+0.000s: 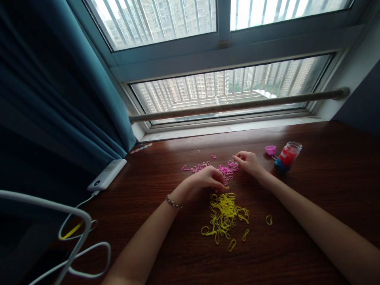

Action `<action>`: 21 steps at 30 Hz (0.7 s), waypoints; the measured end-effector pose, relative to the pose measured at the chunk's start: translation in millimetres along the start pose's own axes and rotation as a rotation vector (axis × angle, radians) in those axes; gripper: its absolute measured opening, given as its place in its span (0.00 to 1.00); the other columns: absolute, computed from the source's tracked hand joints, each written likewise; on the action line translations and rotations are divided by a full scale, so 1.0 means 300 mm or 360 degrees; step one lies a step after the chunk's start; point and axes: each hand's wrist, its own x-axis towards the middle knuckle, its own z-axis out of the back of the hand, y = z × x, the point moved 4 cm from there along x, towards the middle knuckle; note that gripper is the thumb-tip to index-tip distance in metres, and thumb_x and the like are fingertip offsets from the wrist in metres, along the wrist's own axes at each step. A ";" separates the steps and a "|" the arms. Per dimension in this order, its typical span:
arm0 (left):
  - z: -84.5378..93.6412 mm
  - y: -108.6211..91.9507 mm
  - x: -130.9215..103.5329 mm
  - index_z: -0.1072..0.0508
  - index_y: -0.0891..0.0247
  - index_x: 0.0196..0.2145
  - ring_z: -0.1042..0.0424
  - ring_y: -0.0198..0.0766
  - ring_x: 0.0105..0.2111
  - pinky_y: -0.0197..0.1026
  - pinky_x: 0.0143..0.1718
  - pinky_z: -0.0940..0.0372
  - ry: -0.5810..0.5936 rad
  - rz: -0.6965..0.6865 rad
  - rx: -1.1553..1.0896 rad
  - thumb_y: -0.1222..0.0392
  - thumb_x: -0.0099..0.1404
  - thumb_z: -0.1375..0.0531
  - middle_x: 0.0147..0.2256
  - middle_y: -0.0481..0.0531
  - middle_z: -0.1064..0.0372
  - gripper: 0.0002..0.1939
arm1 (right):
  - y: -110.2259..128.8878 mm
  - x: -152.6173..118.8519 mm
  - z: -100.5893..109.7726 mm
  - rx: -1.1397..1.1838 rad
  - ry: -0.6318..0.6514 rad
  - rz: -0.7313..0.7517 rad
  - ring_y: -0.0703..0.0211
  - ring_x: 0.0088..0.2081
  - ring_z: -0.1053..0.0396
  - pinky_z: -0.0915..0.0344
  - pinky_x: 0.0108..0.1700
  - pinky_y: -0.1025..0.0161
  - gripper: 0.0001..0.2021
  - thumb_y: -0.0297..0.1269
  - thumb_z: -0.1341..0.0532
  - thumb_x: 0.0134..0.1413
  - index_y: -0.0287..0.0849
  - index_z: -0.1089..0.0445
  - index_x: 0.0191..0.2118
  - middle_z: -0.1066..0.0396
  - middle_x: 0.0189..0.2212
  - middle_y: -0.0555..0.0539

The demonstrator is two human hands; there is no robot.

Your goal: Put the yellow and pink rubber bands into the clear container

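Note:
A heap of small yellow rubber bands (225, 215) lies on the dark wooden table (311, 206) in front of me. Behind it is a scatter of pink rubber bands (204, 166). My left hand (208, 179), with a beaded bracelet on the wrist, rests fingers down at the far edge of the yellow heap, fingertips pinched together at a band there. My right hand (248, 161) is at the right end of the pink bands, fingertips touching them. What either hand pinches is too small to make out.
A clear jar (286, 156) with red and blue bands stands at the right, its pink lid (270, 149) beside it. A white power bank (107, 174) with cables (74, 221) lies at the left by a teal curtain (68, 87). A window (231, 91) runs behind the table.

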 end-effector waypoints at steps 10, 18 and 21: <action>0.095 -0.024 -0.044 0.25 0.68 0.34 0.38 0.29 0.18 0.32 0.20 0.42 -0.0182 -0.0001 0.0230 0.54 0.54 0.40 0.20 0.49 0.34 0.15 | 0.036 -0.035 -0.082 -0.0454 0.0440 0.0279 0.58 0.36 0.34 0.39 0.40 0.63 0.17 0.48 0.45 0.52 0.41 0.28 0.40 0.34 0.36 0.43; 0.337 0.050 -0.171 0.30 0.67 0.33 0.33 0.32 0.23 0.33 0.21 0.39 -0.0641 0.0239 0.0377 0.54 0.48 0.37 0.26 0.51 0.30 0.16 | 0.072 -0.065 -0.115 -0.0459 0.0573 0.0329 0.57 0.39 0.35 0.39 0.42 0.63 0.27 0.43 0.36 0.42 0.40 0.36 0.50 0.38 0.41 0.43; 0.369 0.093 -0.193 0.31 0.66 0.29 0.33 0.34 0.22 0.33 0.20 0.39 -0.0737 0.0449 0.0641 0.54 0.46 0.36 0.24 0.50 0.31 0.15 | 0.115 -0.074 -0.101 -0.0554 0.0413 0.0349 0.60 0.35 0.35 0.40 0.38 0.65 0.14 0.42 0.40 0.47 0.41 0.30 0.40 0.35 0.37 0.45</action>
